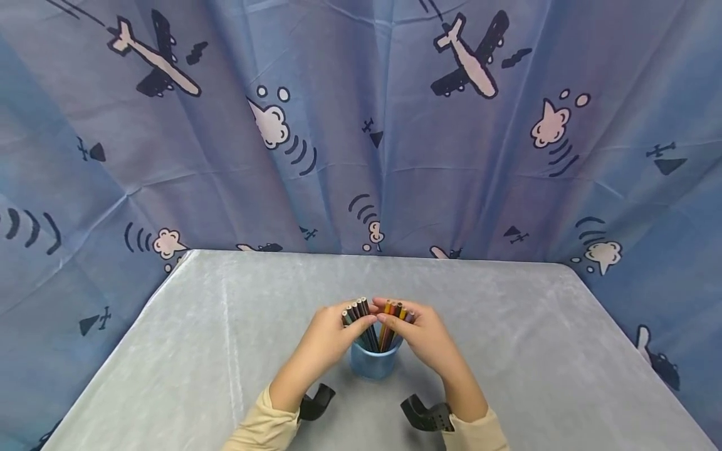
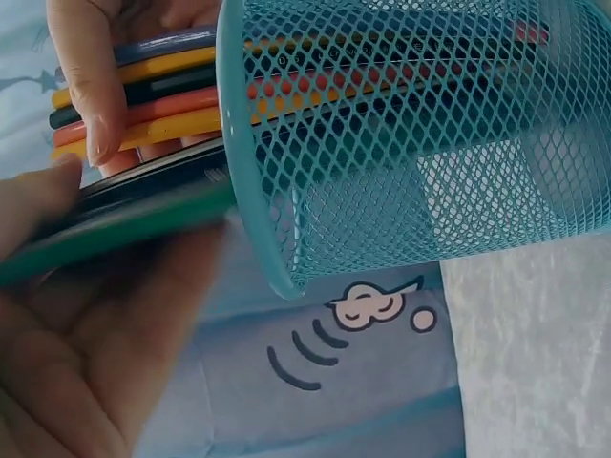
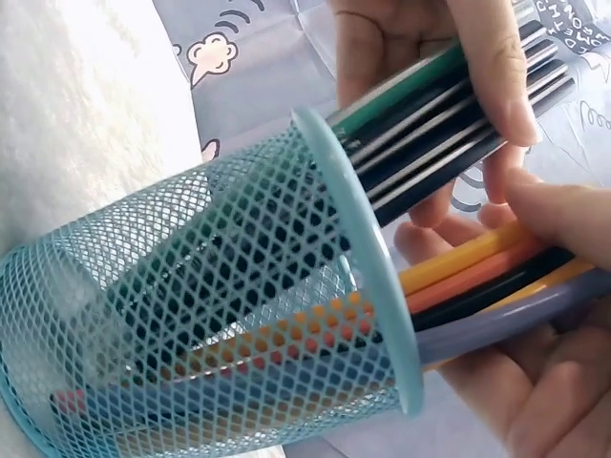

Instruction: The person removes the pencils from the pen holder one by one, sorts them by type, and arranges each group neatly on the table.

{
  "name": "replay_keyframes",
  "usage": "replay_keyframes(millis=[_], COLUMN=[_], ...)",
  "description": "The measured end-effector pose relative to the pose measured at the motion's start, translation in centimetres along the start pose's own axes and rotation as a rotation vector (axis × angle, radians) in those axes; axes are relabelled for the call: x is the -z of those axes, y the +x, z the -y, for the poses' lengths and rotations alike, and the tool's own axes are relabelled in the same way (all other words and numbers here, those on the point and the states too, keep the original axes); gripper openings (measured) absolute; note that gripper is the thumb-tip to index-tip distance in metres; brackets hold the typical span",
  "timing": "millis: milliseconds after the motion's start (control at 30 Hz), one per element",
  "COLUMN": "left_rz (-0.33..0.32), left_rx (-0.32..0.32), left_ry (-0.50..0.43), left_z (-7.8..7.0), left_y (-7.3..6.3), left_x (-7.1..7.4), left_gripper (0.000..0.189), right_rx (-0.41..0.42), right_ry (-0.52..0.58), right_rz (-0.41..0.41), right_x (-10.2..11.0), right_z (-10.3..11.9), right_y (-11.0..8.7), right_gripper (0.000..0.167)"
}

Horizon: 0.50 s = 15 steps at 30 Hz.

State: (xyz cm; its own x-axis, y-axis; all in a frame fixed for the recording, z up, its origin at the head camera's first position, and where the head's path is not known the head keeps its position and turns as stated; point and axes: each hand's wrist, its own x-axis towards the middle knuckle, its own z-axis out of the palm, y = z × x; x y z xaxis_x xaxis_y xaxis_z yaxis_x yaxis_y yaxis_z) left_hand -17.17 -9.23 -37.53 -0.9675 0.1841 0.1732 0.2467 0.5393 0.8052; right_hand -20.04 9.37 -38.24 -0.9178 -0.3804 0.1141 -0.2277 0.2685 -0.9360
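Observation:
A light blue mesh pencil cup (image 1: 375,364) stands upright on the table with two bunches of pencils in it. My left hand (image 1: 329,333) grips the dark bunch, black pencils (image 3: 434,143) and a green one (image 3: 401,93), between thumb and fingers above the rim. On the other side my right hand (image 1: 427,334) holds the coloured pencils (image 3: 477,272), yellow, orange, black and purple. Both bunches have their lower ends inside the cup, seen through the mesh in the wrist views. The fingertips of the two hands nearly meet above the cup.
A pale grey cloth covers the table (image 1: 271,294). Behind it hangs a blue curtain (image 1: 338,125) printed with planes and clouds. Black curved wrist mounts (image 1: 425,414) stick out under both forearms, close to the cup's near side.

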Motion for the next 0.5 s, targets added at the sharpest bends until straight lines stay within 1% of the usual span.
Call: replay_keyframes(millis=[67,167,233,333,433,500], left_rz=[0.006,0.020,0.031,0.030,0.000,-0.020], left_rx=[-0.023,-0.075,-0.093,-0.090,-0.071,-0.064], left_ry=[0.009,0.027,0.021,0.003,-0.005,0.004], left_z=[0.06,0.20,0.24,0.16,0.17,0.21], left_y=[-0.05,-0.14,-0.20,-0.18,-0.08,-0.05], left_x=[-0.12,-0.26,-0.27,-0.22,-0.10,-0.06], left_gripper=[0.033,0.027,0.025,0.023,0.022,0.021], right_rx=[0.004,0.008,0.007,0.034,0.062,0.065], right_ry=[-0.003,-0.014,-0.032,-0.040,-0.032,-0.033], right_rz=[0.014,0.031,0.045,0.080,0.109,0.123], right_x=[0.06,0.20,0.29,0.53,0.66,0.70], right_z=[-0.05,-0.12,-0.13,-0.18,-0.27,-0.38], right_y=[0.01,-0.02,-0.06,-0.13,-0.09,-0.11], right_gripper=[0.033,0.033,0.033,0.034,0.035,0.036])
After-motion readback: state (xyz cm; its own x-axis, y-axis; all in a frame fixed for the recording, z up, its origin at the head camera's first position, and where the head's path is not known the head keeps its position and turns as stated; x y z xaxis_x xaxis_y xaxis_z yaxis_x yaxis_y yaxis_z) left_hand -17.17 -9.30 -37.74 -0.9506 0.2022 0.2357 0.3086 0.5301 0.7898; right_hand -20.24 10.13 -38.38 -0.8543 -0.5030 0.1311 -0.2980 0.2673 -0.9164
